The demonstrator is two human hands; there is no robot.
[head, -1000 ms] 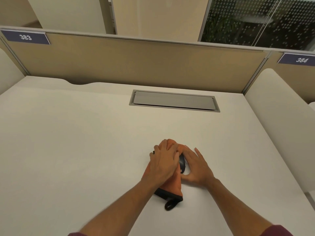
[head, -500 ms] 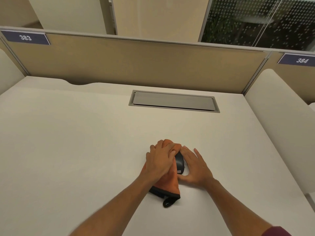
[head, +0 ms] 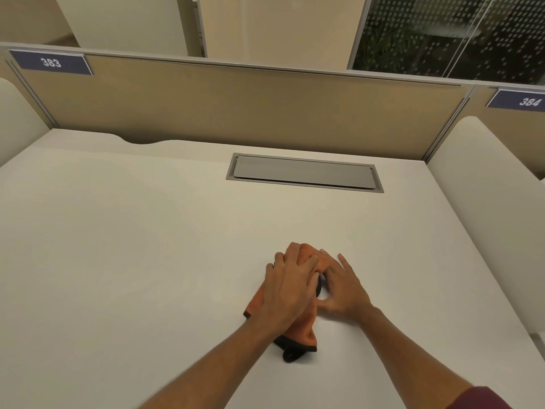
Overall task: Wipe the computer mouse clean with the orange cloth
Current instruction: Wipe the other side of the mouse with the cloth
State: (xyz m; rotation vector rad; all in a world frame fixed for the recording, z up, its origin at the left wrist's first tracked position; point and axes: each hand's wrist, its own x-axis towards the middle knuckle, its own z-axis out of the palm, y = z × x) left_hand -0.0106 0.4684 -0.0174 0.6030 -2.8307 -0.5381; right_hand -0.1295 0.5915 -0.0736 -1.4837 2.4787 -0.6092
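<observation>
An orange cloth [head: 306,330] with a black edge and loop lies on the white desk [head: 147,246], draped over a dark computer mouse [head: 319,286]. Only a thin dark sliver of the mouse shows between my hands. My left hand [head: 287,287] presses flat on the cloth over the mouse. My right hand [head: 343,287] grips the mouse's right side, thumb at its near end and fingers along it, with the fingertips touching the cloth.
A grey cable hatch [head: 305,176] is set in the desk behind the hands. A tan partition [head: 236,107] closes the back, with signs 383 [head: 51,62] and 384 [head: 529,101]. White side panels [head: 486,202] stand at right and left.
My left hand with the cloth has shifted over the mouse, covering more of it; less of the dark mouse shows now. My right hand has stayed in place.
</observation>
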